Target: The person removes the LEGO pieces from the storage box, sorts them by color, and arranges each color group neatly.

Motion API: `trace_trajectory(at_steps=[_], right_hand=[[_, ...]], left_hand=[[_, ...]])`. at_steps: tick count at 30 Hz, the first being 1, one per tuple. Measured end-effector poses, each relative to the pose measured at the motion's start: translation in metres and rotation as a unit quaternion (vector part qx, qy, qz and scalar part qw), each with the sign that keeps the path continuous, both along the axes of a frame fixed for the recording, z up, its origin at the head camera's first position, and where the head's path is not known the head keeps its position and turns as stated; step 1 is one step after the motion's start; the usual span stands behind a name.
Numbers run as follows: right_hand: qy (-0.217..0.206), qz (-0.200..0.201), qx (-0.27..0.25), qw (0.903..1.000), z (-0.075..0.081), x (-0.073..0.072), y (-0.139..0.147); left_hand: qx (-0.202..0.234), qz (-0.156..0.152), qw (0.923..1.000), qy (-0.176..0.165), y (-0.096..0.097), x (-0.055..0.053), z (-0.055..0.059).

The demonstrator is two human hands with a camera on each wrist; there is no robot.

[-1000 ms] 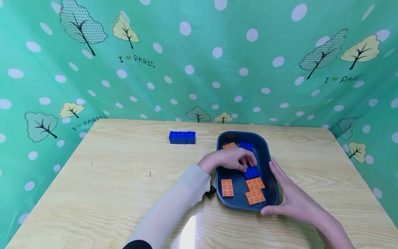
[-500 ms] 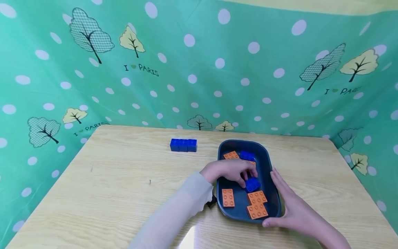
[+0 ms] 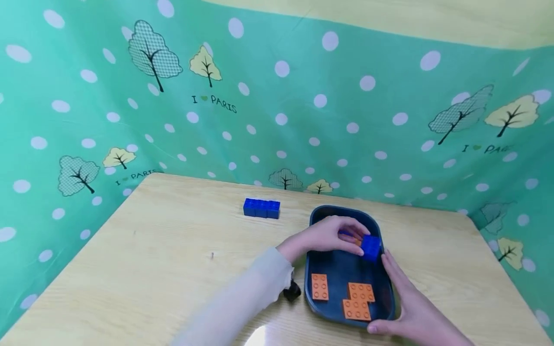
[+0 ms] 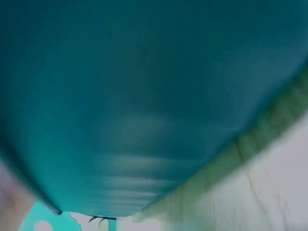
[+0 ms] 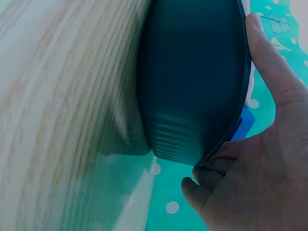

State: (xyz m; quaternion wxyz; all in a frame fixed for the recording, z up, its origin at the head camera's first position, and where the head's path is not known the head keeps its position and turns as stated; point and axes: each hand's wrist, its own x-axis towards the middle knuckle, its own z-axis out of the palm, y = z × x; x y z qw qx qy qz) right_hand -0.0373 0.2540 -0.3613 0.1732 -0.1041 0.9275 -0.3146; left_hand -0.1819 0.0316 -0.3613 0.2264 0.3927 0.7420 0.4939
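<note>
Pale grey left sleeve

Tray from above, closer from wrists

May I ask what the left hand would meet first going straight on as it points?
The left hand, holding a blue block, would probably meet the tray's right rim first, though its height above that is unclear.

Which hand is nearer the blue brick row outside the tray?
Left. The left hand holds a brick over the tray, right of the row; the right hand, farther right, grips the tray.
</note>
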Motion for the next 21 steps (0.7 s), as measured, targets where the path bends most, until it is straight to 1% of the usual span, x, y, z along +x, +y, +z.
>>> trace_trajectory(at_steps=[3,4,7,8,11,13,15,17,19,21], right_hand=[[0.003,-0.001,-0.001,1.0000,-0.001,0.000,-0.003],[0.010,-0.002,0.004,0.9999,-0.001,0.000,-0.004],[0.036,-0.005,0.016,0.9992,0.002,-0.002,-0.005],[0.038,-0.005,0.015,0.9991,0.003,-0.003,-0.006],[0.037,-0.005,0.016,0.9992,0.004,-0.004,-0.006],[0.037,-0.006,0.021,0.9991,0.004,-0.003,-0.004],[0.035,-0.008,0.027,0.9990,0.003,-0.002,-0.002],[0.033,-0.010,0.032,0.9989,0.002,0.000,-0.001],[0.029,-0.011,0.034,0.9989,0.001,0.001,0.000],[0.026,-0.010,0.031,0.9991,-0.001,0.002,0.000]], left_hand=[[0.039,0.040,0.9983,-0.015,-0.016,-0.003,0.010],[0.047,0.054,0.9973,-0.015,-0.023,-0.005,0.014],[0.065,0.100,0.9928,-0.009,-0.045,-0.014,0.028],[0.069,0.114,0.9911,-0.007,-0.054,-0.016,0.032],[0.069,0.159,0.9848,0.013,-0.083,-0.024,0.043],[0.075,0.184,0.9798,0.026,-0.103,-0.029,0.048],[0.080,0.211,0.9735,0.037,-0.121,-0.032,0.051],[0.081,0.236,0.9676,0.040,-0.140,-0.034,0.052],[0.077,0.259,0.9621,0.035,-0.160,-0.035,0.050],[0.065,0.282,0.9566,0.029,-0.179,-0.033,0.046]])
